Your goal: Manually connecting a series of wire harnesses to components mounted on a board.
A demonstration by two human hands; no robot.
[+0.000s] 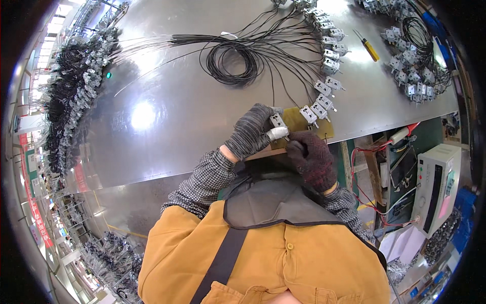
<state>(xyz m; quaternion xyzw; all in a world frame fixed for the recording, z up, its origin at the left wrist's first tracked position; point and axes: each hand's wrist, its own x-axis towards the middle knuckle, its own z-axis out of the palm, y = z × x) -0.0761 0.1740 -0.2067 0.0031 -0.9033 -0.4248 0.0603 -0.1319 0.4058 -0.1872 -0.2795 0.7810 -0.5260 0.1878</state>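
Observation:
My left hand, in a grey knitted glove with white wrapping on the thumb, is closed on a small silver block-shaped part with dark holes in its face. My right hand, in a dark red glove, has its fingers pinched at the part's lower end; what lies between them is hidden. Both hands are over a yellowish board at the table's near edge. Just right of them, similar silver parts with short stems lie on the board. From there a curved row of such parts runs away from me.
Black cables from the row gather in a coil on the metal table. A yellow-handled screwdriver lies beyond the row. More parts are piled at the far right. Cable bundles hang at the left. A white instrument box with wires stands at lower right.

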